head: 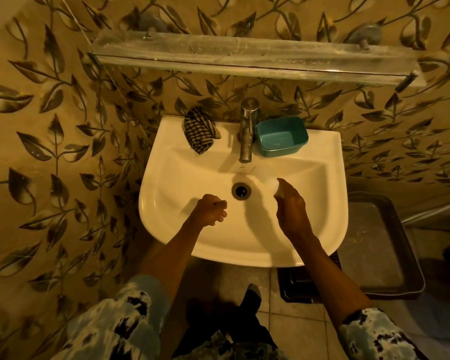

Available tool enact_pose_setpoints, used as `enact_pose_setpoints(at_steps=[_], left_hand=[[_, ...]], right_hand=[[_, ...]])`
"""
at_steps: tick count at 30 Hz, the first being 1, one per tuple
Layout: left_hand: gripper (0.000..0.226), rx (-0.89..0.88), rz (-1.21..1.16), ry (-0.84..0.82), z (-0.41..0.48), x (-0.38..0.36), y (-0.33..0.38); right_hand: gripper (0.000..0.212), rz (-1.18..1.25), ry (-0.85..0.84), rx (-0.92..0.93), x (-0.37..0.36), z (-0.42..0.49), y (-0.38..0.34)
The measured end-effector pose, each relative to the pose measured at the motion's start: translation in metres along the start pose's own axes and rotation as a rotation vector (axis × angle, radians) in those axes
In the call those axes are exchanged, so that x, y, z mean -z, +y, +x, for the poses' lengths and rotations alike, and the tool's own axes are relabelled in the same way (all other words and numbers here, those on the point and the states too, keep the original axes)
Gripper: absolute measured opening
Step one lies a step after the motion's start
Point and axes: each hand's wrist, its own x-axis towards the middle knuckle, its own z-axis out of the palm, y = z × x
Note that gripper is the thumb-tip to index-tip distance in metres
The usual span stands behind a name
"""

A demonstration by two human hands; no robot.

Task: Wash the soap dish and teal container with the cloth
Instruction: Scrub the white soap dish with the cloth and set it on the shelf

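Right hand (291, 206): positioned over the basin of the sink (166, 178), fingers curled round a small white object (270, 185) that protrudes past the fingertips; the object is blurred, so it cannot be told whether it is the soap dish. Left hand (212, 209): clenched in a loose fist over the basin, nothing visible in it; well apart from the right hand, with the drain (240, 190) ahead of the gap between them.

Teal container (282, 137): upright and open-topped on the back ledge of the sink, directly ahead of the right hand and well apart from it; just beside the faucet (247, 133), on the side nearer the right hand. Cloth (199, 132): striped, bunched on the same ledge, ahead of the left hand and well apart from it; one end hangs over the basin slope; neither hand touches it.

Shelf (244, 55): mounted on the leaf-patterned wall, far ahead of both hands. Dark tray (382, 242): on the floor, outboard of the right forearm.
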Motion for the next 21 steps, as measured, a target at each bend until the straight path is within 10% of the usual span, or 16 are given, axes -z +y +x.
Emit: enact_pose_setpoints(at_steps=[11,17,21], left_hand=[[0.02,-0.014,0.063,0.017,0.0,0.003,0.011],[0.02,-0.164,0.311,0.359,0.012,0.02,0.036],[0.026,-0.255,0.311,0.562,0.026,0.04,0.068]], right_hand=[[0.037,-0.024,-0.024,0.027,-0.002,0.001,0.004],[0.039,0.721,0.014,-0.751,-0.005,0.01,0.016],[0.039,0.951,-0.022,-0.793,-0.014,0.004,0.011]])
